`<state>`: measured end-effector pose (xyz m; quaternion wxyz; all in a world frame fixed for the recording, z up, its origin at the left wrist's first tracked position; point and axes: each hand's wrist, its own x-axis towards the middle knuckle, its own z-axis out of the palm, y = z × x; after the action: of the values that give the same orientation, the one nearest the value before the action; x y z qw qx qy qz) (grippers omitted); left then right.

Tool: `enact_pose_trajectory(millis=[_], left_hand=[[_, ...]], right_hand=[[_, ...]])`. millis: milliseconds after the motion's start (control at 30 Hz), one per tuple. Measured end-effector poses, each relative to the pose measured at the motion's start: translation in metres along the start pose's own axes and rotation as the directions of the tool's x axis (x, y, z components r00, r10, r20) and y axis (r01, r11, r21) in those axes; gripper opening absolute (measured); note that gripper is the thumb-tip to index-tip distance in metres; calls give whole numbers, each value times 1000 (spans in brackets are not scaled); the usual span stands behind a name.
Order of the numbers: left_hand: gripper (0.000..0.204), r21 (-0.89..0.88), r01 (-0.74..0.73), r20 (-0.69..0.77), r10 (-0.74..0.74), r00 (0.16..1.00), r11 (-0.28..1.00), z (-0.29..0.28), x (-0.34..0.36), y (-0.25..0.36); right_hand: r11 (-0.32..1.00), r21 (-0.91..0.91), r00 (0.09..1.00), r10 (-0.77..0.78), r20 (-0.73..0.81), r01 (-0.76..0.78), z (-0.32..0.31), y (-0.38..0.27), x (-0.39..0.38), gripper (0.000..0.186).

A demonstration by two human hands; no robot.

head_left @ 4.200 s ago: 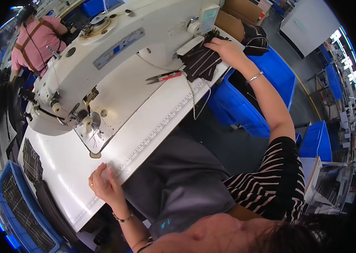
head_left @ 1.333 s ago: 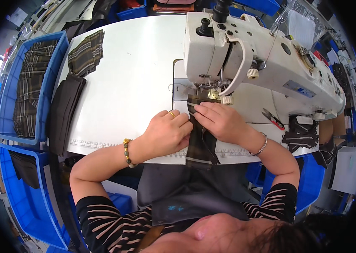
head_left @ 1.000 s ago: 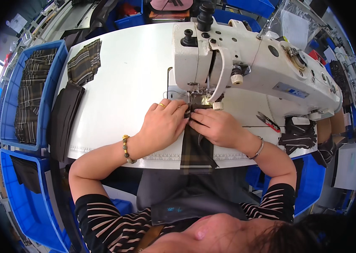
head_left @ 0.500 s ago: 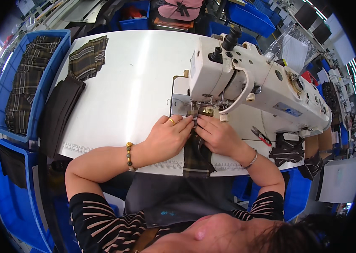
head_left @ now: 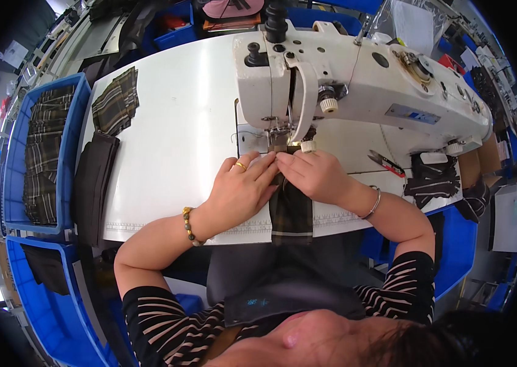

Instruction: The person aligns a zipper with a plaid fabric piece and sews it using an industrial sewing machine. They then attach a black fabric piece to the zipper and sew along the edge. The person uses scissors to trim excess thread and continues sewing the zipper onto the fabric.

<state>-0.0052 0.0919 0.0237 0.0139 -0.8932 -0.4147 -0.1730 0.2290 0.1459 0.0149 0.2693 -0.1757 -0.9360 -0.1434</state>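
Nearest the camera, the person's striped sleeves frame a dark apron. Both forearms reach forward onto the white table (head_left: 167, 147).

The left hand (head_left: 241, 188), wearing a gold ring and a beaded bracelet (head_left: 189, 226) at the wrist, lies palm down with fingers extended, pressing the left edge of a dark plaid fabric strip (head_left: 290, 211). The right hand (head_left: 313, 174), with a thin silver bangle (head_left: 371, 205), lies flat in the same way on the strip's right side; the fingertips of both hands meet just before the presser foot (head_left: 278, 136). Neither hand is closed around anything; both hold the cloth down against the table. The strip runs from the needle area toward the person and hangs over the near table edge, crossing a printed ruler strip (head_left: 240, 227).

Behind the hands stands the white sewing machine (head_left: 362, 79), its arm extending to the right. Right of the machine base lie red-handled snips (head_left: 386, 163) and a stack of dark cut pieces (head_left: 433, 177).

At far left, more plaid pieces (head_left: 116, 101) rest on the table, a dark folded bundle (head_left: 92, 183) lies along its edge, and a blue bin (head_left: 11, 183) holds plaid cloth.
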Motion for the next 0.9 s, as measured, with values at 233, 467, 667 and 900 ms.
enact_pose_trajectory(millis=[233,467,667,900], left_hand=[[52,15,2,20,-2,1000,1000,0,-1,0],[50,37,54,11,-54,998,998,3,2,-4],[49,33,108,-13,-107,994,994,12,14,-16],[37,-43,61,-162,-67,984,997,4,18,-16]], right_hand=[[998,38,998,52,-19,-51,2,-1,-3,11],[996,49,997,82,-10,-81,10,3,-1,9],[985,49,986,166,-14,-165,14,17,2,10],[976,110,982,185,34,-187,10,15,0,9]])
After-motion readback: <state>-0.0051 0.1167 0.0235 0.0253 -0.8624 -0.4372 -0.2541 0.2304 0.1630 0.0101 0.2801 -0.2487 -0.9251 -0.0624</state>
